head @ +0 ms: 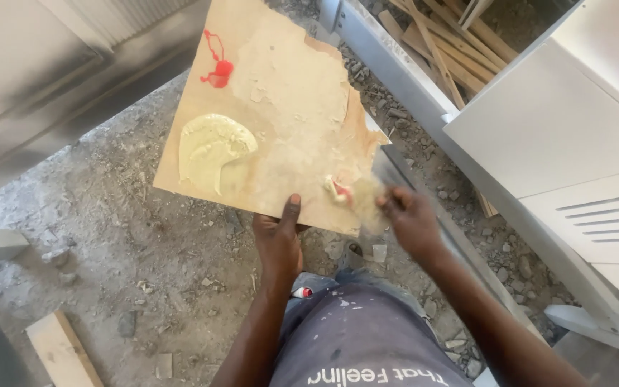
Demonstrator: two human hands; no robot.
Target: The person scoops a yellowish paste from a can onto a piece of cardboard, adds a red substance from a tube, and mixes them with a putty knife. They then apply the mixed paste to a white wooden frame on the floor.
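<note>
Board: a flat brown plywood board [281, 107] fills the upper middle of the frame, held up over rubble-strewn ground [130, 236].
Left hand: the left hand [279, 240] grips the board's lower edge at centre frame, thumb pressed on top, fingers curled beneath.
Right hand: the right hand [410, 218], right of centre, is closed around a blurred scraper [367, 204]; its blade is probably flat on the board, though the blur hides the exact contact.
Pale putty: a pale yellow putty mound [213, 147] sits on the board's left part.
Red paste: a red blob [218, 72] lies near the board's upper left corner.
Mixed dab: a small cream-and-red dab [338, 190] sits just beside the scraper.
White door: a white panelled door [567, 136] occupies the right side of the frame.
</note>
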